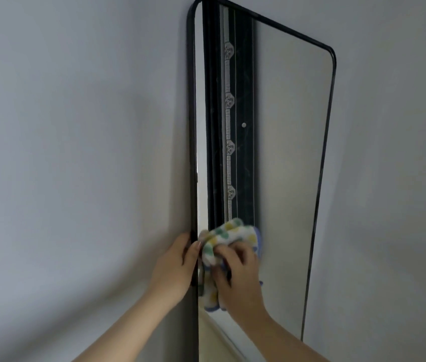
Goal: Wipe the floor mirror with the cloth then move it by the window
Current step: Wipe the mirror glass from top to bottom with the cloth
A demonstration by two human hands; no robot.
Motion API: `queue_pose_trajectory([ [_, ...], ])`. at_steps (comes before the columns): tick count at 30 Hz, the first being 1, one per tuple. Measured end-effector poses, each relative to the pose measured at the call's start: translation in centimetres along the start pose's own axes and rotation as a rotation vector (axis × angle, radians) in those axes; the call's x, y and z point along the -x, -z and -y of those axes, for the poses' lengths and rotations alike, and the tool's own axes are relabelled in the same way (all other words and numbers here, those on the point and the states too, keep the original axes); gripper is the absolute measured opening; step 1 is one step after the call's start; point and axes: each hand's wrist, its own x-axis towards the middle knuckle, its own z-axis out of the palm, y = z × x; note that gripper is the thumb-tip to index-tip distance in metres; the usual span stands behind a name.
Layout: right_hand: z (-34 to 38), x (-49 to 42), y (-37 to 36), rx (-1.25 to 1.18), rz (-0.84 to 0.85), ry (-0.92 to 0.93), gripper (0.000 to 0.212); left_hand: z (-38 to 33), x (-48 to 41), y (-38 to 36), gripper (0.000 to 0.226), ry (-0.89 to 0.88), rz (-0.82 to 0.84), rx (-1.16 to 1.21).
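Observation:
A tall floor mirror [290, 152] with a thin black frame and rounded corners leans against a pale wall, filling the middle of the head view. My left hand [175, 267] grips the mirror's left frame edge low down. My right hand [235, 273] presses a bunched white cloth [228, 235] with green and yellow dots and a blue trim against the lower left of the glass. The mirror's bottom is out of view.
A plain grey-white wall [76, 152] surrounds the mirror on both sides. The glass reflects a dark patterned panel [235, 113] along its left part and a pale surface on the right.

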Motion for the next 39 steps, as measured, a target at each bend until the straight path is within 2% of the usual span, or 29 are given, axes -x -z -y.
queue_pose_trajectory([
  [2,-0.7,1.0,-0.2,0.005,0.046,-0.026,0.022,0.2,-0.1,0.0,0.017,0.011,0.001,0.003],
  [6,1.5,-2.1,0.5,-0.054,-0.068,0.003,0.026,0.2,-0.2,-0.2,0.013,-0.007,0.017,0.048],
  [9,1.5,-2.2,0.4,-0.020,-0.087,0.023,0.027,0.1,-0.1,-0.3,0.014,0.000,0.024,0.056],
  [14,-0.6,1.4,-0.3,0.016,0.041,0.030,0.025,0.4,-0.3,-0.2,0.017,0.020,0.018,0.026],
  [19,2.4,-3.3,0.4,-0.018,-0.191,0.032,0.030,0.2,-0.1,-0.4,0.015,-0.002,0.032,0.043],
  [21,2.4,-2.8,0.0,0.030,-0.161,0.048,0.030,0.1,-0.1,-0.2,0.016,0.010,0.043,0.022],
  [25,0.5,0.4,-0.4,0.011,0.003,0.046,0.029,0.8,-0.3,-0.1,0.016,0.077,0.052,0.105],
  [30,3.2,-4.1,0.6,-0.058,-0.175,0.010,0.031,0.4,-0.1,-0.3,0.018,0.024,0.054,0.125],
  [32,3.1,-4.2,0.5,-0.022,-0.159,0.056,0.030,0.6,-0.1,-0.3,0.019,0.030,0.042,0.144],
  [34,1.5,-1.8,0.1,0.039,-0.081,0.098,0.031,1.0,-0.2,-0.4,0.026,0.089,0.042,0.219],
  [36,-0.3,0.9,-0.2,0.065,-0.009,0.101,0.032,1.1,-0.1,-0.5,0.048,0.136,0.038,0.276],
  [39,-0.6,1.2,-0.2,0.053,0.001,0.083,0.030,0.9,-0.1,-0.4,0.058,0.073,0.026,0.163],
])
